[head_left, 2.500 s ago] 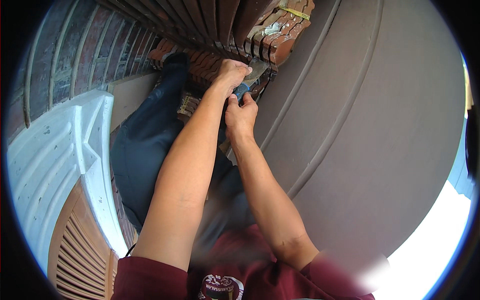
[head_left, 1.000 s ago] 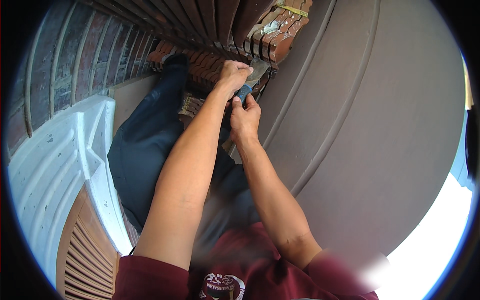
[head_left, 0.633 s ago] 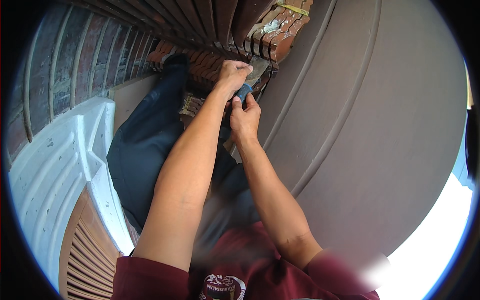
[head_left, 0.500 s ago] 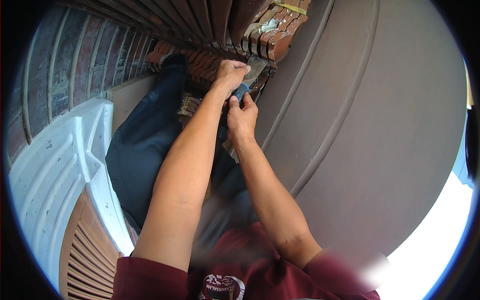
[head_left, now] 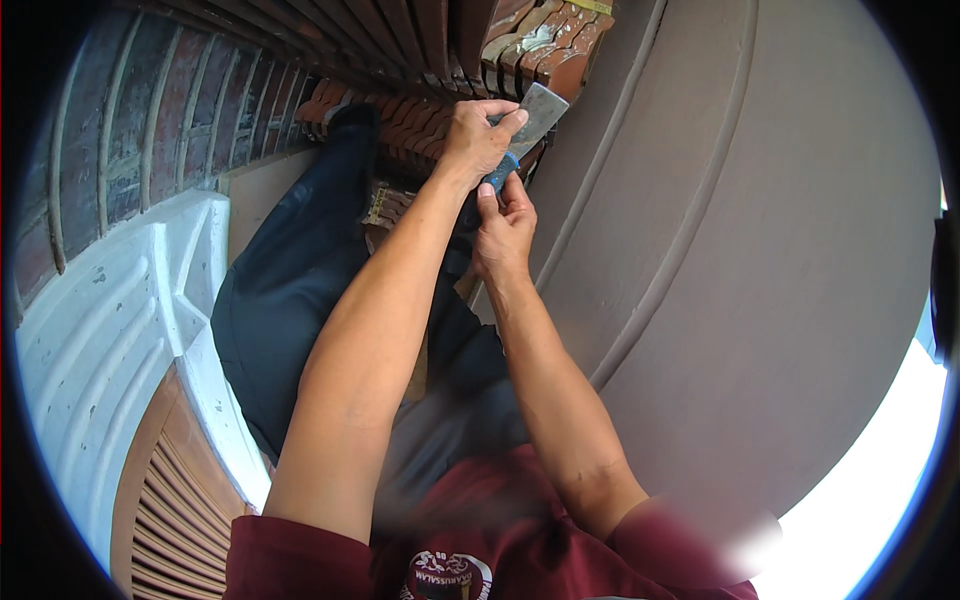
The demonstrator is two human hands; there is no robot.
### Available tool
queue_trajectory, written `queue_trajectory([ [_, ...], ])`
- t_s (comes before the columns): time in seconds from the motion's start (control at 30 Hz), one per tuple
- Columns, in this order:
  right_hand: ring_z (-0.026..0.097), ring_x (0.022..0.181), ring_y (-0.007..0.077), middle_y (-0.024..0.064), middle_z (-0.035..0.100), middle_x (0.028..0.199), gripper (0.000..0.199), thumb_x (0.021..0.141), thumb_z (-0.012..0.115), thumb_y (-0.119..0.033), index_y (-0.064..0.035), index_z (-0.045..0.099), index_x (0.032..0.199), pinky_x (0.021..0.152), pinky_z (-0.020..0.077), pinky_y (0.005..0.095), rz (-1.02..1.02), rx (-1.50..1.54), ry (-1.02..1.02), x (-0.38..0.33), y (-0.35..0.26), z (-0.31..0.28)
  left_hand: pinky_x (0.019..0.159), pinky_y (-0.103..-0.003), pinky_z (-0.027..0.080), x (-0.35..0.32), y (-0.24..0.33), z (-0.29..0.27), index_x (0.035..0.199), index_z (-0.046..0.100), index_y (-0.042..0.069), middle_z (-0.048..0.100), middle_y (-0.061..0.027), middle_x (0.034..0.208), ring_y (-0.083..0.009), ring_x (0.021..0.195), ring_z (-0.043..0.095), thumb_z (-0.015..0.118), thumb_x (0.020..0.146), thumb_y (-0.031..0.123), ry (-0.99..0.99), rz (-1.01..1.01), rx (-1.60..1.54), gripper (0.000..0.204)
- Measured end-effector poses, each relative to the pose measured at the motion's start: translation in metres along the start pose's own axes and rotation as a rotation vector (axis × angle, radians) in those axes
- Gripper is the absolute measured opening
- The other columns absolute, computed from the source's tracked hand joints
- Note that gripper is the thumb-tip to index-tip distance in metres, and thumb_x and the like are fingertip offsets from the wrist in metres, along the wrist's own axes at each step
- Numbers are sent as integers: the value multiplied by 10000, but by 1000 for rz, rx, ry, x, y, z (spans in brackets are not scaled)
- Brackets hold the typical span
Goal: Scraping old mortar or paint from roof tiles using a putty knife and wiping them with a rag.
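Note:
A putty knife (head_left: 541, 117) with a broad metal blade and a dark handle with blue parts is held out in front of me, its blade pointing up and to the right. My right hand (head_left: 505, 233) is closed round the lower end of the handle. My left hand (head_left: 478, 140) has its thumb and fingers at the left edge of the blade, just above the handle; some of its fingers are hidden. Just beyond the blade lie stacked reddish-brown clay tiles (head_left: 540, 45) with whitish patches.
A large brown panel (head_left: 770, 250) with raised ribs rises close on the right. More tiles (head_left: 410, 132) lie in rows behind my left hand. A white ridged structure (head_left: 100, 290) and a slatted wooden panel (head_left: 175, 500) stand at left. My dark-trousered leg (head_left: 275, 290) stretches forward.
Both hands have moved slightly right with the putty knife. Its blade has lifted away from the tiles, and more of its bright flat face shows.

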State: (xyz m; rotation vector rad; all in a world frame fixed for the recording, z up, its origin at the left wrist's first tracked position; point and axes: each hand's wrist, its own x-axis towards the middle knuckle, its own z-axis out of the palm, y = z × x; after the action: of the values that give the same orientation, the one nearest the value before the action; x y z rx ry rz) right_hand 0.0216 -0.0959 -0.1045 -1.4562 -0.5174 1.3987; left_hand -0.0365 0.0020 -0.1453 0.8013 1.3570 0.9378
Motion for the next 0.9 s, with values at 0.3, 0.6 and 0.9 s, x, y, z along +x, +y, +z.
queue_trajectory([
  [0.3,570,784,65,-1,611,977,254,988,529,-15,-32,585,1236,630,506,238,228,-168,-51,-2,-6,-18,652,-294,499,-10,-20,0,1072,705,-59,694,-87,866,-122,713,589,740,872,213,40,-236,-4,339],
  [0.6,521,609,77,5,613,742,169,975,536,-34,-9,630,1113,538,430,250,326,-307,101,6,-19,20,789,-350,527,15,-34,-7,1029,714,-67,717,-167,965,-218,866,667,740,856,175,41,-331,-99,298],
  [0.9,677,875,326,243,691,934,204,885,600,-44,91,598,1039,821,496,398,265,-535,256,9,-9,53,771,-318,519,32,-39,-24,975,743,-43,731,-134,903,-175,814,658,776,801,142,-70,-360,-50,256],
])
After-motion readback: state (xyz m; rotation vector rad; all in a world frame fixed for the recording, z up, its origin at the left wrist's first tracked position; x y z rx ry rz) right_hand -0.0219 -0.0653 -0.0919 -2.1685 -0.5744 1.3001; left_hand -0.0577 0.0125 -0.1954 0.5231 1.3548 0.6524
